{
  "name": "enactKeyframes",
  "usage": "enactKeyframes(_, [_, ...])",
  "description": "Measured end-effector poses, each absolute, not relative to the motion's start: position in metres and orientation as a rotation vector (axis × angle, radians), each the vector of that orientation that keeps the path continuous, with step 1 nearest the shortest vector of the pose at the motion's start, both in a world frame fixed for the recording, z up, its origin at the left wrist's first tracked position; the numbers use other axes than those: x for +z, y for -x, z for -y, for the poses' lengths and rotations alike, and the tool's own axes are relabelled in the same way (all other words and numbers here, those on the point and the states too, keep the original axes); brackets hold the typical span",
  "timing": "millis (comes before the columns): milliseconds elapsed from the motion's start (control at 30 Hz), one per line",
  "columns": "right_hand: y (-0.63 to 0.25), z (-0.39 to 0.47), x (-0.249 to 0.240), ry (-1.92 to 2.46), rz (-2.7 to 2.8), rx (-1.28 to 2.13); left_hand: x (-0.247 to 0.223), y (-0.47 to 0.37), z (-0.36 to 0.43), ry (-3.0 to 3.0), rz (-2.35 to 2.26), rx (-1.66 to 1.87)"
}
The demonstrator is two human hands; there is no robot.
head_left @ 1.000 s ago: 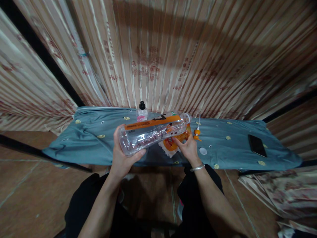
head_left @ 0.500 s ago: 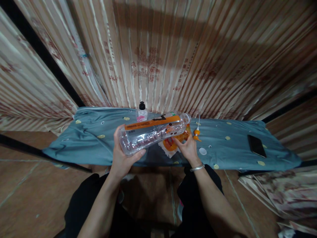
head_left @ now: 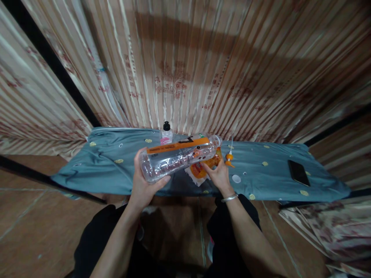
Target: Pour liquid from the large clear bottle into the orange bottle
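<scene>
Dressed in loose, plain black trousers (head_left: pixel 97 235), dull in finish. Wearing a narrow, smooth silver bangle (head_left: pixel 229 198), shiny and curved, around the right wrist (head_left: pixel 227 191). Bare across both hands (head_left: pixel 143 183) and up the forearms (head_left: pixel 120 233).

the left hand (head_left: pixel 143 184) grips a tilted clear bottle (head_left: pixel 176 158) near its base, its neck by that of an orange bottle (head_left: pixel 198 170) in the right hand (head_left: pixel 220 175), over a cloth-covered desk (head_left: pixel 269 179) bearing an orange pump (head_left: pixel 229 158) and dark phone (head_left: pixel 298 172).
</scene>
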State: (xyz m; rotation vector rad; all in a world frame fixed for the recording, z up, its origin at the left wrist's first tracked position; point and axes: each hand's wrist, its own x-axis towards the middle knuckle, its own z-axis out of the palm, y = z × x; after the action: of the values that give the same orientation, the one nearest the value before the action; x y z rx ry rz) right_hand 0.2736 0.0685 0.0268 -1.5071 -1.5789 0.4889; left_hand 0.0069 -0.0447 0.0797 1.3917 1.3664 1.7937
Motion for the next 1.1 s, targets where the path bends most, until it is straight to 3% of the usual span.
enactKeyframes(1100, [-0.2748,-0.0666,0.0208,1.505,1.559,0.515,0.0787,-0.0065,0.0437,-1.392,-1.373,1.828])
